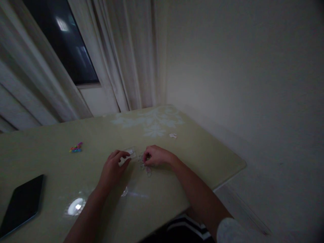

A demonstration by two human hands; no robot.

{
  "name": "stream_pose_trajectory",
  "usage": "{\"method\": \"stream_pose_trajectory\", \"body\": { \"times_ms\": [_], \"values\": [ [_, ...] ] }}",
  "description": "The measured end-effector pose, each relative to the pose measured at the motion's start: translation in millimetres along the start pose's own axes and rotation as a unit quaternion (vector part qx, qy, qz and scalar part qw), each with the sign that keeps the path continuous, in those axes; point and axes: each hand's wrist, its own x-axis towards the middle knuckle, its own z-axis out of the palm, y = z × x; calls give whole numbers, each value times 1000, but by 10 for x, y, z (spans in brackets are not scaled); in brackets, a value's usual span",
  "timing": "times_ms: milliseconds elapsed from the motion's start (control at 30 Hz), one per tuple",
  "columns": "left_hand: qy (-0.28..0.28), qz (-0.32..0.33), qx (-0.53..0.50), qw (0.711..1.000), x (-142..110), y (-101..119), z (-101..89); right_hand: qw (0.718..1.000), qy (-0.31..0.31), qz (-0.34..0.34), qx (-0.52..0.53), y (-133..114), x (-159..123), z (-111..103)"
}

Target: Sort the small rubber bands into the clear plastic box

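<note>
A small clear plastic box (132, 149) lies on the table, and my left hand (114, 167) grips its near left side between thumb and fingers. Just right of the box is a loose pile of small pale, clear-looking pieces (141, 164); their exact kind is too small and dim to tell. My right hand (157, 156) reaches into this pile from the right, fingertips pinched together at the pieces. Whatever sits between those fingertips is hidden.
A cluster of small coloured pieces (76, 147) lies to the left on the table (96, 135). Several white pieces (173, 135) sit farther back. A dark tablet-like device (22, 204) rests at the left. Curtains (136, 57) and a wall (240, 84) border the table.
</note>
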Motion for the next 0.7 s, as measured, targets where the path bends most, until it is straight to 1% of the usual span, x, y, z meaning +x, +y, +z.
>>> {"method": "stream_pose_trajectory", "body": {
  "times_ms": [33,133,167,233,467,600,700],
  "values": [
    [-22,2,-19,1000,-19,51,17,1000,0,5,-3,4,-22,-23],
    [-115,-9,-61,991,-81,198,85,1000,-8,23,-6,23,-89,-79],
    [-139,-10,-68,988,-100,237,106,999,-10,31,-7,26,-110,-93],
    [-163,-12,-78,984,-134,295,137,999,-8,46,-13,23,-150,-116],
    [-181,-37,-94,978,-220,346,162,997,31,67,-14,-55,-237,-121],
    [-186,-48,-104,976,-270,407,159,998,39,42,-4,-141,-273,-75],
    [-172,-62,-124,975,-286,473,132,999,34,30,-4,-221,-309,-47]
  ]
}}
